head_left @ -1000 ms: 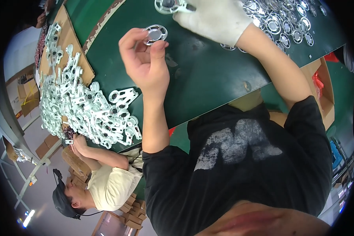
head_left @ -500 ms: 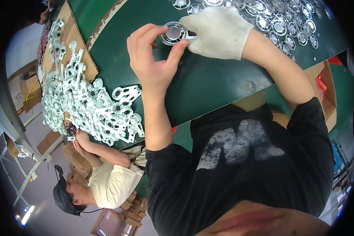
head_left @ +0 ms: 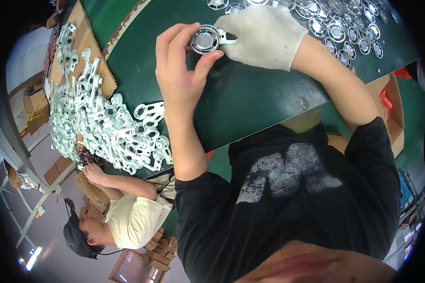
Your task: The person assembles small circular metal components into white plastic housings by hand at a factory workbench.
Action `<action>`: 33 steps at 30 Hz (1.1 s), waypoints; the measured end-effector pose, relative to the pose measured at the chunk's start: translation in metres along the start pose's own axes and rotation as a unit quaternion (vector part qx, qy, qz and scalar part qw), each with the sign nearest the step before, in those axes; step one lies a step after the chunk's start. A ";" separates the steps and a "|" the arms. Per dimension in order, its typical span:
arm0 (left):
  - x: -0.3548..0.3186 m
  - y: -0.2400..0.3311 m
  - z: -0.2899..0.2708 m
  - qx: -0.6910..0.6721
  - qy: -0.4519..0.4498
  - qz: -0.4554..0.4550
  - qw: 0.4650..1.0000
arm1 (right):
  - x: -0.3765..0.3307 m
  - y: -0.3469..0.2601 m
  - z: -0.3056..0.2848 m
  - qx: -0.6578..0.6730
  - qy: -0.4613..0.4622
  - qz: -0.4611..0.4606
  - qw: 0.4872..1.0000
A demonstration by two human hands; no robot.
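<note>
My right hand [head_left: 264, 37], in a white glove, is closed on the pale handle of a small handheld fan [head_left: 205, 39]. The fan's round head carries a silver ring grille with a plain disc in its middle, facing up. My bare left hand [head_left: 182, 63] is curved about the head's left side with finger and thumb apart. Its index fingertip lies by the upper rim, and its thumb is just below the lower rim. Whether a finger touches the rim from behind is hard to see. Both hands are above the dark green table [head_left: 250, 101].
A heap of pale fan bodies [head_left: 104, 122] spreads over the left of the table, partly on a cardboard sheet [head_left: 97, 52]. Silver round grilles [head_left: 336, 30] lie scattered at the far right. A co-worker [head_left: 137, 217] works at the left edge. An open carton [head_left: 395, 118] stands at right.
The fan's head has shifted slightly left and tilted, showing more of its handle. My left finger and thumb have spread from its rim. The co-worker's hands have moved slightly.
</note>
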State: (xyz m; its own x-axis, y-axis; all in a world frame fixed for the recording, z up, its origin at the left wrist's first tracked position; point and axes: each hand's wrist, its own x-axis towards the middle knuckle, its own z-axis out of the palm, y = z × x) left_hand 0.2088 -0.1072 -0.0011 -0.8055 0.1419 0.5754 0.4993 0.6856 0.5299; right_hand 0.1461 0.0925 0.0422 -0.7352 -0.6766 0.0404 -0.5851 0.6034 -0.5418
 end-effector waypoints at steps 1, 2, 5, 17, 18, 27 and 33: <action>0.001 0.000 0.002 0.007 0.001 0.007 1.000 | -0.002 0.001 0.004 0.000 0.001 0.002 1.000; 0.001 0.001 0.002 0.004 -0.005 -0.006 1.000 | -0.005 0.003 0.013 -0.035 0.031 0.007 0.999; 0.001 0.003 0.002 0.000 -0.013 -0.025 1.000 | -0.006 0.005 0.020 -0.075 0.064 0.008 0.995; 0.006 0.011 -0.011 -0.015 -0.034 -0.026 0.999 | -0.002 0.003 0.016 -0.013 0.052 -0.027 0.998; 0.005 0.011 -0.009 -0.014 -0.033 -0.028 0.999 | 0.000 0.001 0.010 0.028 0.028 -0.022 0.999; 0.004 0.008 -0.010 -0.033 -0.017 -0.005 0.999 | 0.005 0.008 0.006 0.243 -0.100 -0.006 0.965; 0.004 0.007 -0.013 -0.050 -0.028 0.005 0.998 | 0.000 -0.001 -0.005 0.417 -0.176 0.114 0.884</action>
State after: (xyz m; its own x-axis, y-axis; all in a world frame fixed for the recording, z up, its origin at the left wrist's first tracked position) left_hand 0.2129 -0.1107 0.0133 -0.8150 0.1903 0.5473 0.5350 0.6100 0.5845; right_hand 0.1448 0.0940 0.0469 -0.5628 -0.7561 -0.3340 0.1288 0.3189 -0.9390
